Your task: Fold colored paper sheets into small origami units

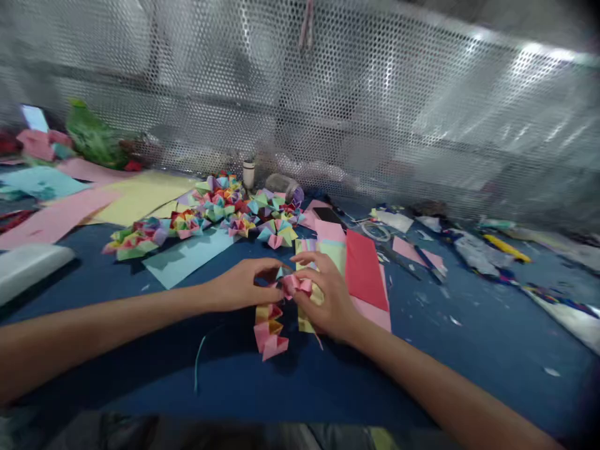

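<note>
Near the table's middle, my left hand [246, 285] and my right hand [327, 295] meet around a folded paper chain. The chain's pink part [297, 285] lies between the fingertips of both hands, with a small light blue fold at the left fingertips. From there a pink and yellow folded strip [270, 332] hangs down toward the table in front of my left hand. Both hands have their fingers bent and pinched on the paper. Beneath and beside my right hand are a red sheet [365, 269] and pale yellow, green and pink sheets. Fingers hide part of the folds.
Behind the hands lie several colourful folded paper pieces [220, 206] and a light blue sheet [190, 255]. A white block [32, 269] sits at the left. Scissors [398, 262], a yellow pen [507, 248] and scraps lie right. A perforated metallic sheet [328, 94] stands behind.
</note>
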`<state>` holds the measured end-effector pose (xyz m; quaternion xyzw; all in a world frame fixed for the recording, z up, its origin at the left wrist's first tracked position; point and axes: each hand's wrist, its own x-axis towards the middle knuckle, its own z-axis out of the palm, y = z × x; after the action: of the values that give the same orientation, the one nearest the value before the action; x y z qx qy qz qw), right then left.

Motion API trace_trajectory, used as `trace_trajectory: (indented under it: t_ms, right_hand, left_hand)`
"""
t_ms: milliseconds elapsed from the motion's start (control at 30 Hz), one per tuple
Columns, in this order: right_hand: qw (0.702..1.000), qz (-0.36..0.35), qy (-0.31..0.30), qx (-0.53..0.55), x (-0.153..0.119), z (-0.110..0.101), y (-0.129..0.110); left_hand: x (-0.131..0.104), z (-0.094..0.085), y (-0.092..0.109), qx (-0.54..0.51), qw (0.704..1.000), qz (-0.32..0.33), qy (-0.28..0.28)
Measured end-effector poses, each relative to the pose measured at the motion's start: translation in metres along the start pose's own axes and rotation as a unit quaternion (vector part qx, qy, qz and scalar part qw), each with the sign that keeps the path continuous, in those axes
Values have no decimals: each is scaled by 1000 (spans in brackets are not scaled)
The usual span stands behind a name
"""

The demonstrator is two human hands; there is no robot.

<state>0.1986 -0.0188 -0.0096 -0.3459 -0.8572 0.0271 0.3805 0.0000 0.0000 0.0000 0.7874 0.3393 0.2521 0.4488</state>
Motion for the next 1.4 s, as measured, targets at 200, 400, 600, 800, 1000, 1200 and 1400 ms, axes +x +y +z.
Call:
trace_trajectory:
  t_ms: [200, 400, 600, 800, 1000, 1200, 1400]
  right_hand:
    - [999, 9, 16, -36, -2, 4, 0]
    - [999, 18, 21, -20, -1, 4, 2]
    - [1000, -11, -1, -22, 0, 0, 3]
    - [998, -17, 26, -62, 0, 1, 4]
    - [998, 11, 48, -48, 0, 1, 3]
    - [999, -17, 26, -42, 2, -3, 0]
    - [998, -5, 19, -58, 1, -3, 3]
  left_hand:
    - [1, 4, -3, -58, 998, 4, 14]
    - [0, 4, -3, -76, 997, 9, 11]
    - [0, 4, -3, -49, 998, 4, 30]
    - [0, 5, -3, -43, 998, -7, 49]
    - [-3, 6, 3, -67, 997, -15, 22]
    - [-2, 6, 1, -72, 997, -22, 25]
    - [0, 5, -7, -115, 992, -33, 51]
